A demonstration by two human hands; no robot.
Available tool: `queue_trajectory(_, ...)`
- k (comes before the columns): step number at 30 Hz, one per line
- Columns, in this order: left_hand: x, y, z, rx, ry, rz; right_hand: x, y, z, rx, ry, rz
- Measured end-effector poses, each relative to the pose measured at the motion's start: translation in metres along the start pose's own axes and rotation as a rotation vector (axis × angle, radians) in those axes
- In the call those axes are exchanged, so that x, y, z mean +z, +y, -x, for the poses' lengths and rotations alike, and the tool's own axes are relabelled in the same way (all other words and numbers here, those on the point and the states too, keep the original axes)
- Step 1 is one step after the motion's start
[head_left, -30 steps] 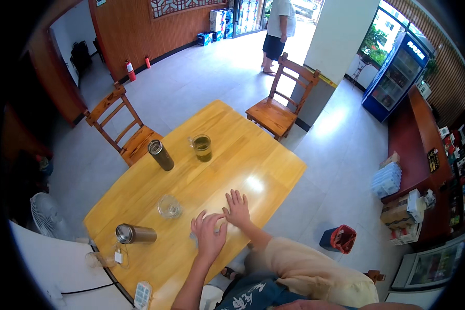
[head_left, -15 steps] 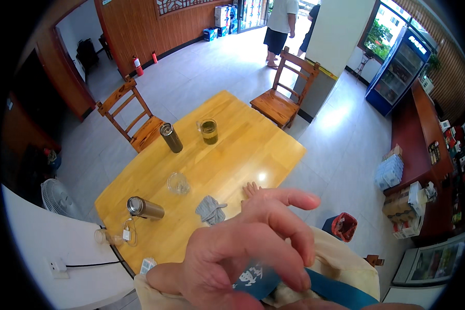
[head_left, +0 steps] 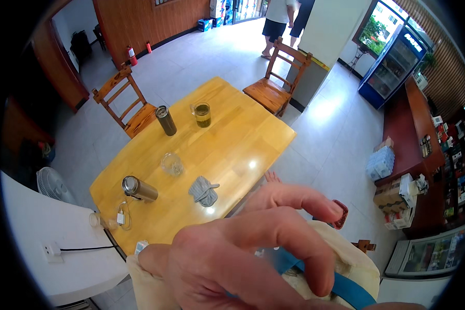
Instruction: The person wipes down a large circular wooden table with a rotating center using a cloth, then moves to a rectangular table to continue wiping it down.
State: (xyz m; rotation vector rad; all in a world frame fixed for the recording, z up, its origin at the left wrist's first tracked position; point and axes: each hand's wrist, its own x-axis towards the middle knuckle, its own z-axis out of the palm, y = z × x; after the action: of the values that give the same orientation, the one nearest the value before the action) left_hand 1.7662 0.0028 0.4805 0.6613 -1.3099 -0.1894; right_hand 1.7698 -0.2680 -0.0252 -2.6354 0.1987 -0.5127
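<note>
My left hand [head_left: 227, 258] is raised close in front of me and takes up the lower middle. Its fingers are loosely bent and apart, with nothing visible between them; the thumb is hard to make out. Behind it, just past the table's right edge, only the spread fingertips of what looks like my right hand [head_left: 272, 176] show. The rest of that hand is hidden. A crumpled grey cloth [head_left: 204, 191] lies on the wooden table [head_left: 227, 139], nearest to both hands. Beyond it stand a clear glass bowl [head_left: 172, 164] and a glass mug of greenish drink [head_left: 202, 114].
A dark flask [head_left: 165, 120] stands upright at the far side; a bronze flask [head_left: 139, 189] is at the left, by a white charger [head_left: 121, 218]. Two wooden chairs [head_left: 268, 94] flank the far edge. A red-lined bin [head_left: 340, 214] is at the right. Two people stand far off.
The view has shifted, so the table sits higher and further left. My right fingertips have moved off the tabletop to beyond its right edge. The left hand looks larger and lower.
</note>
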Motion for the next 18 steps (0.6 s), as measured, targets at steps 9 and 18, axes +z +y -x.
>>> queue_trajectory(9, 0.027, 0.022, 0.003, -0.183, 0.099, 0.274, -0.007, 0.002, 0.0, 0.005, -0.076, 0.042)
queue_trajectory(18, 0.037, 0.029, -0.007, -0.071, -0.088, 0.521, -0.016, 0.008, -0.007, -0.017, -0.067, 0.134)
